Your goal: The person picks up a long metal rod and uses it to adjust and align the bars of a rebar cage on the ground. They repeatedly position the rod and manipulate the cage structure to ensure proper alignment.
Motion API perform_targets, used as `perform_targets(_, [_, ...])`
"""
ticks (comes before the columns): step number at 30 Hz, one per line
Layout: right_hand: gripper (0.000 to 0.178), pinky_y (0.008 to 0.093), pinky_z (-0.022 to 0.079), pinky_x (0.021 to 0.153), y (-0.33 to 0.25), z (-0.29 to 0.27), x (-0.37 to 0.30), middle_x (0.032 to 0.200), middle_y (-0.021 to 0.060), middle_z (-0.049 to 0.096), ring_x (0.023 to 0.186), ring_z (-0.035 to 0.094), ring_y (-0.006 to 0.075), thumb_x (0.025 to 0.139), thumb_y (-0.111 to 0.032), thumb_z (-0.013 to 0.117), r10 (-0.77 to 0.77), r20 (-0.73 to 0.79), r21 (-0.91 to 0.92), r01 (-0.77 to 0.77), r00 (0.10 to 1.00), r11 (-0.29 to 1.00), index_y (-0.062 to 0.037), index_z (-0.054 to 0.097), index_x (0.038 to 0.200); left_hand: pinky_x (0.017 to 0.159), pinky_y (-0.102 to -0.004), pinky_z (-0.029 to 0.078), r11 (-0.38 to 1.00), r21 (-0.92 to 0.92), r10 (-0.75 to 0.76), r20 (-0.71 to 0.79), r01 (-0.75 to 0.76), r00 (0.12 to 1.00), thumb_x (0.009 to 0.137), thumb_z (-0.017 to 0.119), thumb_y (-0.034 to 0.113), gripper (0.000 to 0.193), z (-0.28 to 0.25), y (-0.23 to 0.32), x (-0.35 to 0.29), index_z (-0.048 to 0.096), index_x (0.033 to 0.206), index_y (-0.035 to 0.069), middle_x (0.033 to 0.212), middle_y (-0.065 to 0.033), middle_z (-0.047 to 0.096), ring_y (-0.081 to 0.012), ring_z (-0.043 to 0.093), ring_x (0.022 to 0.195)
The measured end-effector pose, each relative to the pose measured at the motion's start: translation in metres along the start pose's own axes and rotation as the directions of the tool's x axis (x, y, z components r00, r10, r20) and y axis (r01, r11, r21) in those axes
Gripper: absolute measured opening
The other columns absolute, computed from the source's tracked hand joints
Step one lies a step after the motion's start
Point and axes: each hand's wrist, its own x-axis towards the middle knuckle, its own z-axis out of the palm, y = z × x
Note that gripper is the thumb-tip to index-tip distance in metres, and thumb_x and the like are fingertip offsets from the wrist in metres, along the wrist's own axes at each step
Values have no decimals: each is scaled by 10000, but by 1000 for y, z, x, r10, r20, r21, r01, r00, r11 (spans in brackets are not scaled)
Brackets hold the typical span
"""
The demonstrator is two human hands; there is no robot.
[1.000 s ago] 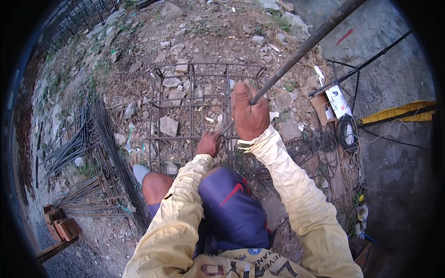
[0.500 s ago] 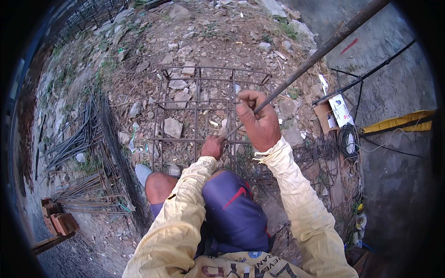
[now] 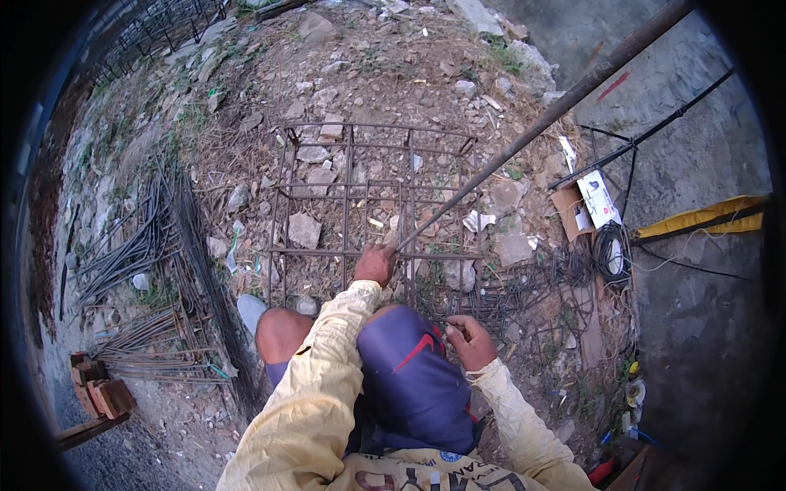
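Observation:
My left hand (image 3: 376, 266) is closed at the lower end of a long dark metal rod (image 3: 524, 141), beside the bars of a rebar cage (image 3: 347, 217) lying on the ground. The rod slants up to the far right, out of the picture. What else may be in the left fingers is hidden. My right hand (image 3: 472, 344) is off the rod, low beside my right knee, with its fingers curled and the thumb close to the index finger. Whatever they pinch, if anything, is too small to tell.
Stones and rubble (image 3: 304, 230) lie under and around the cage. Bundles of thin steel bars (image 3: 147, 237) are at the left, near red bricks (image 3: 102, 389). At the right are an opened carton (image 3: 600, 199), a coil of black wire (image 3: 611, 250) and a yellow strip (image 3: 696, 219).
My right hand has left its place by the rod and dropped toward me, beside the right knee. The left hand has stayed at the rod's lower end, and the rod keeps nearly the same slant.

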Motion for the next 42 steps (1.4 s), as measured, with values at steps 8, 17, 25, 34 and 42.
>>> perform_targets(8, [341,307,488,850,2,-3,-60,1030,105,663,939,623,170,964,-272,610,10,-148,-33,-15,989,999,4,619,1165,948,-433,449,999,27,-45,41,44,998,948,544,285,261,-4,5,0,678,1097,118,1039,-126,661,-355,557,1053])
perform_targets(17, [273,280,495,789,-18,-17,-62,942,73,664,861,624,131,968,-195,598,-75,-236,-40,68,969,997,16,614,1141,945,-451,430,1000,2,-4,24,3,1000,952,553,292,257,-4,4,1,673,1038,81,1003,-172,644,-356,570,1035])
perform_targets(25, [262,288,515,746,9,-11,-67,884,79,686,793,651,144,953,-194,618,-32,-158,-69,22,987,997,4,631,1123,946,-454,436,999,-16,-35,38,36,999,956,545,306,267,-10,13,-1,673,1050,92,1027,-162,640,-365,561,1044])
perform_targets(34, [245,288,521,757,12,-12,-63,916,97,697,831,668,151,956,-162,588,53,-175,-45,-62,983,997,13,625,1124,938,-461,443,996,-29,-79,37,80,996,958,543,311,267,-12,11,-4,670,1054,96,1028,-165,637,-378,554,1041])
perform_targets(42, [254,285,516,732,48,-4,-67,865,86,692,788,660,134,950,-208,603,103,-154,-108,-120,983,987,-26,644,1123,908,-435,436,999,34,29,-55,-27,998,961,544,290,264,-2,-10,3,669,1036,70,987,-176,658,-361,594,974])
